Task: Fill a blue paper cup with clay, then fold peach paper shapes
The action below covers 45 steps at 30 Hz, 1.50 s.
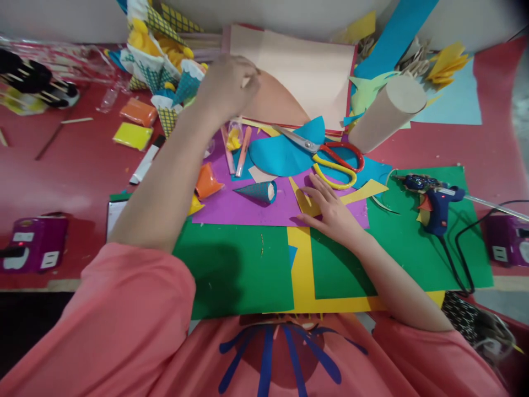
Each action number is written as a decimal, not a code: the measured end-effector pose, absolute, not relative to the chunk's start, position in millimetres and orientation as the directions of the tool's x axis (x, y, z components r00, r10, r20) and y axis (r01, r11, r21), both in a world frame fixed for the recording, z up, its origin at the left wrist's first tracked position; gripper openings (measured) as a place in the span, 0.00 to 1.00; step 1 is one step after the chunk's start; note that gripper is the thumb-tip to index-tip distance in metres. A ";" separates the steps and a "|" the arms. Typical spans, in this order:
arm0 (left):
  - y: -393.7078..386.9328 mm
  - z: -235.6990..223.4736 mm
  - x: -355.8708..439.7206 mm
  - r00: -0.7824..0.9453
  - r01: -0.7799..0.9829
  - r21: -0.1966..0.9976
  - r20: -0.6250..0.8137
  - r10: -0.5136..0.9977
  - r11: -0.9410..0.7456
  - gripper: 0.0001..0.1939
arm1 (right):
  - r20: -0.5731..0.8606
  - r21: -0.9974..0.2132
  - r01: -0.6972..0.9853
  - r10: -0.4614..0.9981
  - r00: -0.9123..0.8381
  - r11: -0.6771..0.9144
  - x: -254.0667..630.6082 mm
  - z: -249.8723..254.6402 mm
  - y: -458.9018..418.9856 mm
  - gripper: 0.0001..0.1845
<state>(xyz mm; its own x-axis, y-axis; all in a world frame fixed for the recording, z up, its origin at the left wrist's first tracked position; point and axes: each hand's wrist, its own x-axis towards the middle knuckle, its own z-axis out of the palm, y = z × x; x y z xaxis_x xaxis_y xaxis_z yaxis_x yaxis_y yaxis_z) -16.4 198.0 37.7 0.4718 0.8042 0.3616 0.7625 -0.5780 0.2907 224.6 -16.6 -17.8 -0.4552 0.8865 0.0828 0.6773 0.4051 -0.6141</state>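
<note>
My left hand (231,85) is closed at the back, above cream paper sheets (306,66) and a tan curved piece (276,102). A small pale bit shows at its fingers, too little to name. On the purple sheet (248,212), my right hand (330,215) lies with fingers spread, touching yellow paper scraps (305,201). To its left rests a small dark teal patterned cone (258,192) with white inside. Scissors (316,148) with one red and one yellow handle lie partly spread over blue paper pieces (281,157), beyond my right hand.
A blue glue gun (438,207) with its cord rests on the green sheet (471,248) at right. A cream paper tube (388,113) stands behind. Several decorated paper cones (152,66) cluster at back left, near orange (138,112) and yellow (132,135) packets. Purple power blocks sit at both sides.
</note>
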 end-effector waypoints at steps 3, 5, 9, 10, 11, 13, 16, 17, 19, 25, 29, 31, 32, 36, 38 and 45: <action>155.8 73.9 -11.4 0.457 0.823 0.228 0.280 0.844 -0.521 0.15 | 0.120 -0.698 0.626 0.919 -0.375 0.347 228.8 -11.9 -15.0 0.22; 115.4 85.1 0.8 0.500 0.822 0.173 0.237 0.833 -0.543 0.16 | 0.162 -0.753 0.579 0.941 -0.297 0.312 232.3 -6.8 -14.2 0.19; 37.2 73.4 36.2 0.714 0.679 0.144 0.098 0.693 -0.720 0.16 | 0.212 -0.884 0.360 0.943 -0.258 0.297 233.4 -3.3 -15.8 0.25; 22.5 66.2 44.2 0.791 0.596 0.163 0.054 0.610 -0.787 0.16 | 0.205 -0.913 0.301 0.948 -0.244 0.275 231.7 -4.5 -16.9 0.28; 10.3 58.7 50.8 0.829 0.542 0.182 0.046 0.558 -0.820 0.15 | 0.183 -0.932 0.272 0.960 -0.212 0.238 229.5 -6.3 -18.0 0.30; -6.7 44.5 58.3 0.862 0.482 0.203 0.065 0.503 -0.852 0.16 | 0.116 -0.940 0.311 0.989 -0.091 0.139 225.0 -10.9 -19.5 0.29; -18.2 28.8 52.1 0.897 0.400 0.244 0.094 0.433 -0.883 0.20 | 0.047 -0.923 0.384 0.997 0.066 0.019 222.7 -17.3 -18.5 0.27; -19.9 25.1 45.5 0.911 0.361 0.268 0.102 0.399 -0.893 0.21 | 0.035 -0.927 0.376 0.996 0.083 0.001 223.8 -18.6 -17.3 0.26; -21.2 19.3 27.5 0.891 0.353 0.315 0.172 0.419 -0.881 0.21 | 0.023 -0.941 0.339 0.994 0.107 -0.015 228.5 -19.4 -14.3 0.25; -10.8 9.0 -24.3 0.379 0.778 0.415 0.289 0.879 -0.472 0.26 | -0.027 -0.988 0.137 0.957 0.288 -0.069 247.4 -9.1 -3.2 0.19; -0.4 1.4 -35.7 0.377 0.828 0.440 0.019 0.926 -0.347 0.28 | -0.079 -0.994 0.042 0.945 0.318 -0.098 255.5 -3.1 4.4 0.13; 2.1 -2.1 -41.3 0.391 0.831 0.438 -0.020 0.920 -0.344 0.23 | -0.085 -0.994 0.044 0.949 0.304 -0.103 258.7 -3.1 6.0 0.13; 2.6 -3.4 -45.3 0.377 0.836 0.433 -0.008 0.926 -0.337 0.20 | -0.086 -0.993 0.052 0.953 0.292 -0.105 260.2 -3.9 5.6 0.14; 0.9 -5.9 -68.5 0.287 0.869 0.402 0.066 0.956 -0.288 0.13 | -0.119 -0.991 0.042 0.972 0.202 -0.130 265.3 -8.5 -8.2 0.16; -1.4 -5.8 -78.3 0.247 0.894 0.365 0.082 0.965 -0.260 0.12 | -0.178 -0.983 0.018 0.968 0.179 -0.184 267.5 -9.3 -21.4 0.16; -2.2 -4.9 -64.5 0.492 0.812 0.362 -0.004 0.871 -0.457 0.24 | -0.262 -0.953 0.045 0.888 0.378 -0.300 284.1 -6.9 -64.6 0.14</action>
<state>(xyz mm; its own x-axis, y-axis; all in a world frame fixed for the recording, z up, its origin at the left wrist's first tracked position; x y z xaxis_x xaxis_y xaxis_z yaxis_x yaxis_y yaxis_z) -64.5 -2.2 -4.9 0.4920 0.8706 -0.0039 0.8123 -0.4574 0.3618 284.1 -64.6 -6.9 0.3781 0.8879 -0.2621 0.0452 -0.3005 -0.9527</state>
